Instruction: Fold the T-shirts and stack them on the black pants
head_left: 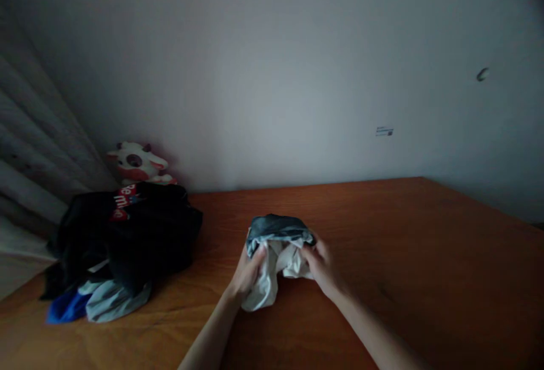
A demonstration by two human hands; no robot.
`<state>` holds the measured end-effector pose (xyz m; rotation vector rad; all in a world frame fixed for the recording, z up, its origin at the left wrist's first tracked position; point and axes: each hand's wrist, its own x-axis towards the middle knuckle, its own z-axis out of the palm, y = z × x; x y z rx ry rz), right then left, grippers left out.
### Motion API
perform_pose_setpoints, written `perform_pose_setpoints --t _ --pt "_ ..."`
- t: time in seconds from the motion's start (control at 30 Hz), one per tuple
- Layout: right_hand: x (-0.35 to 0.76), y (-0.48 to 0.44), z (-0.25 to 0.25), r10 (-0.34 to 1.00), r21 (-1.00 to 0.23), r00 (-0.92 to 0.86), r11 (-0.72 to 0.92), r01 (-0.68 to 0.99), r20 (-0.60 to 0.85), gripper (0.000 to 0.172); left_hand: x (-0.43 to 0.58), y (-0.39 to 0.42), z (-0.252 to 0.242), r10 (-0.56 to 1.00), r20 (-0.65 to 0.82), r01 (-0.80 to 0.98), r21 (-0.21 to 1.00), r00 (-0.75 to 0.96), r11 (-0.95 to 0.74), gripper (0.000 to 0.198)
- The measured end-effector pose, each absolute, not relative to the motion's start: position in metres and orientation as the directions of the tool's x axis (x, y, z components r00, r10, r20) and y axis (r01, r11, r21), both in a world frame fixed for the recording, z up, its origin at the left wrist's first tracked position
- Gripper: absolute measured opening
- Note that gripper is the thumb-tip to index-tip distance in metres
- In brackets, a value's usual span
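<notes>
A bunched garment [278, 229], dark grey-blue on top with whitish cloth hanging below, is held between my two hands over the wooden table. My left hand [250, 268] grips its left side, the thumb lying over the pale cloth. On the right edge, my right hand [319, 262] pinches the fabric with its thumb in front and the fingers mostly hidden behind. Two pale ends of the cloth droop toward me, the left one longer. The garment's exact kind cannot be made out.
To the left lies a heap of black clothing [144, 239] with a red printed patch. Blue cloth [68, 306] and grey cloth [117, 301] stick out beneath it. A cow plush toy [142, 160] sits behind, by the curtain [38, 149]. The wooden table [403, 256] meets a pale wall [280, 75].
</notes>
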<state>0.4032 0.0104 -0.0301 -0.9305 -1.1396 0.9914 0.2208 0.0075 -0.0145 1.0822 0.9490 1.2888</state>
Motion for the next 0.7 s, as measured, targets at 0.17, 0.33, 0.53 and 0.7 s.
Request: perform_pose_setpoints --t 0.17,0.33,0.53,0.7 --pt "0.393 0.004 -0.022 0.997 -0.849 0.015 -0.061 -0.525 -0.081 0.041 0.224 -0.001 -0.013 0.936 0.13 -0.09 0.99 0.327 -0.106 0.086" --pt "0.418 0.017 -0.026 0.981 -0.9 0.09 -0.12 -0.418 -0.172 0.044 0.243 -0.009 -0.001 0.958 0.151 -0.071 0.988 0.244 -0.137 0.047" --pt "0.442 0.027 -0.027 0.991 -0.93 0.127 0.007 -0.367 -0.042 0.057 0.238 -0.011 0.032 0.996 0.071 -0.377 0.922 -0.049 -0.085 0.041" --pt "0.435 0.03 -0.038 0.996 -0.886 0.023 -0.066 -0.459 -0.086 0.052 0.194 -0.003 0.101 0.893 0.301 -0.158 0.916 -0.335 -0.368 0.041"
